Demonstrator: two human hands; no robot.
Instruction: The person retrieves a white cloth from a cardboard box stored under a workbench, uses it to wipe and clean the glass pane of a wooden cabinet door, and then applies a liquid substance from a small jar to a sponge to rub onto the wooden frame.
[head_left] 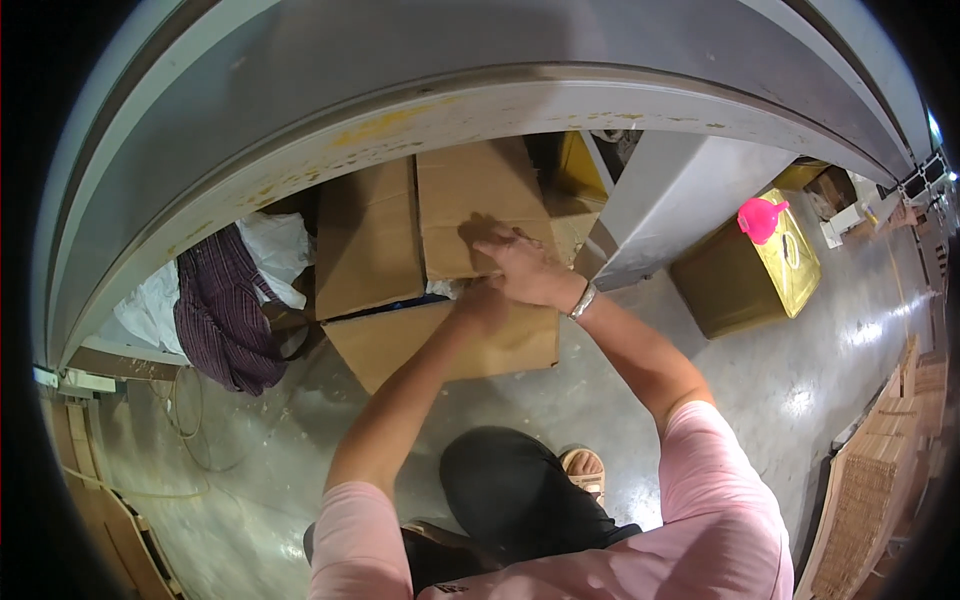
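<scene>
A brown cardboard box stands on the concrete floor under a grey table edge, its top flaps partly folded. My right hand lies flat on the right top flap, fingers spread, pressing it down. A metal bracelet sits on that wrist. My left hand is just below it at the gap between the top flap and the front flap; its fingers are tucked at the flap edge, and I cannot tell whether they grip anything.
A dark striped cloth and white plastic bags lie left of the box. A gold-coloured tin with a pink funnel stands to the right. Stacked flat cardboard leans at the far right. Cables trail at left.
</scene>
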